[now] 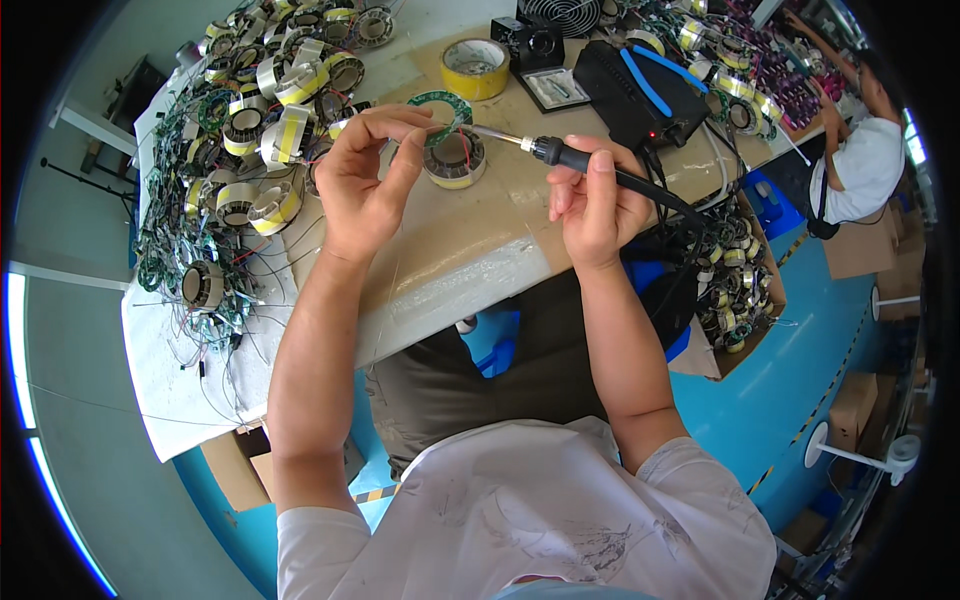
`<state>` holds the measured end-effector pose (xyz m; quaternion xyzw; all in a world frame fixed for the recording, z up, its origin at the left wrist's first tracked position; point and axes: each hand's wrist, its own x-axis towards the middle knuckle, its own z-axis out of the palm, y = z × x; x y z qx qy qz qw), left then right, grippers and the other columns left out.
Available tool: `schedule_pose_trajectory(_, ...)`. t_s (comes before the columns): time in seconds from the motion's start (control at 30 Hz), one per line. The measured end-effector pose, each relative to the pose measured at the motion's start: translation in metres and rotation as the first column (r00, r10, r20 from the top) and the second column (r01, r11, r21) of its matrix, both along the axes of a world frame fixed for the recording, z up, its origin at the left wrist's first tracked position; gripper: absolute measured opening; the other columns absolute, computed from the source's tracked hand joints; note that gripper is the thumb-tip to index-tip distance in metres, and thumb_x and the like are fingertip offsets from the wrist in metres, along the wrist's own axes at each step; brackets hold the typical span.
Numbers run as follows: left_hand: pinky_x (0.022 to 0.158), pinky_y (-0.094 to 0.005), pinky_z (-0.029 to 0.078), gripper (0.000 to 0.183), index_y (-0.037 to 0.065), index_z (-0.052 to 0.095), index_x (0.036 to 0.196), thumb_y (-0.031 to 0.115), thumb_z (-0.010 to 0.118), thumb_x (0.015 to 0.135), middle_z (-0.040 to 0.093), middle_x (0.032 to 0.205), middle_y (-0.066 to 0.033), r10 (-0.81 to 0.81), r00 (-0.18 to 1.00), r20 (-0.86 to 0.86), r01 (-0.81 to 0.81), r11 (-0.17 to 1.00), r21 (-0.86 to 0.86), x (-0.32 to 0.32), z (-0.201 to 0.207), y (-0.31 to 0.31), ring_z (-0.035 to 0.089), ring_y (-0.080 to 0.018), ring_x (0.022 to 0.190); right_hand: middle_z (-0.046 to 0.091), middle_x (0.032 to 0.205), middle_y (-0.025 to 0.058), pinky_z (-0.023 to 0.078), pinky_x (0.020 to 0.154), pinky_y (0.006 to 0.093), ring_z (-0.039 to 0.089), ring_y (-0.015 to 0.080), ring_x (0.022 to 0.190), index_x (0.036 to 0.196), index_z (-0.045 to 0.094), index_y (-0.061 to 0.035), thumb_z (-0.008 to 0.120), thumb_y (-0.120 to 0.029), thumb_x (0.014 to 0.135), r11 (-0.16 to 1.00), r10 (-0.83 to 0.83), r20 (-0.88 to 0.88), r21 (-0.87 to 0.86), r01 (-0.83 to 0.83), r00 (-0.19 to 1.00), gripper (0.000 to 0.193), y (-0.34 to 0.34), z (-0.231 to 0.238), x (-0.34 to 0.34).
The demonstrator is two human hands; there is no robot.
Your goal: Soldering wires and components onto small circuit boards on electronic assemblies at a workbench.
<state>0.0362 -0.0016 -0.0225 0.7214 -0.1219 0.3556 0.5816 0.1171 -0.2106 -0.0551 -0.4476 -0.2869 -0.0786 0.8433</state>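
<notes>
My left hand [368, 180] is closed, thumb and forefinger pinched at the near-left edge of a green ring-shaped circuit board [452, 104]. Below that hand trails a thin wire; whether the fingers also grip it is hard to see. The board is tilted over a round wire-wound coil [456, 168] with a yellow band, and red wires run between the two. In my right hand [604, 200] is a soldering iron [575, 157] with a black handle, held like a pen. Its metal tip points left and reaches the board's right edge; exact contact is too small to tell.
Many similar coils [285, 135] with boards and loose wires are heaped on the left. Behind the board stands a yellow tape roll [475, 70]. A black soldering station [640, 95] with a blue-handled tool sits back right. A carton of coils [735, 290] and a person [862, 165] are farther right.
</notes>
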Motion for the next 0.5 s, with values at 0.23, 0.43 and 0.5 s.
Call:
schedule_pose_trajectory(0.23, 0.100, -0.0365, 0.047, 0.006, -0.004, 0.064, 0.098, -0.006, 0.060, 0.094, 0.069, 0.109, -0.0154, 0.012, 1.000, 0.001, -0.012, 1.000, 0.005, 0.0003, 0.0004, -0.0006, 0.062, -0.0242, 0.113, 0.066, 0.071, 0.0106, 0.038, 0.043, 0.0205, 0.046, 0.0059, 0.045, 0.107, 0.063, 0.0018, 0.055, -0.016, 0.102, 1.000, 0.003, -0.003, 0.002, -0.003, 1.000, 0.020, -0.0004, -0.0002, 0.0002)
schedule_pose_trajectory(0.43, 0.099, -0.0358, 0.047, 0.007, -0.004, 0.065, 0.099, -0.006, 0.061, 0.094, 0.070, 0.108, -0.0149, 0.020, 1.000, 0.000, -0.020, 1.000, 0.024, 0.0003, 0.0010, -0.0013, 0.062, -0.0236, 0.112, 0.067, 0.072, 0.0108, 0.038, 0.043, 0.0203, 0.047, 0.0060, 0.045, 0.107, 0.062, 0.0018, 0.055, -0.017, 0.102, 1.000, 0.013, -0.013, 0.000, -0.013, 1.000, 0.021, -0.0012, -0.0015, 0.0007)
schedule_pose_trajectory(0.5, 0.099, -0.0360, 0.047, 0.007, -0.004, 0.065, 0.098, -0.006, 0.061, 0.094, 0.070, 0.108, -0.0148, 0.025, 1.000, -0.003, -0.025, 0.999, 0.024, 0.0007, 0.0008, -0.0017, 0.062, -0.0237, 0.112, 0.067, 0.072, 0.0109, 0.038, 0.043, 0.0203, 0.047, 0.0061, 0.045, 0.107, 0.062, 0.0018, 0.055, -0.017, 0.102, 1.000, 0.006, -0.003, -0.006, -0.006, 1.000, 0.021, -0.0011, -0.0016, 0.0011)
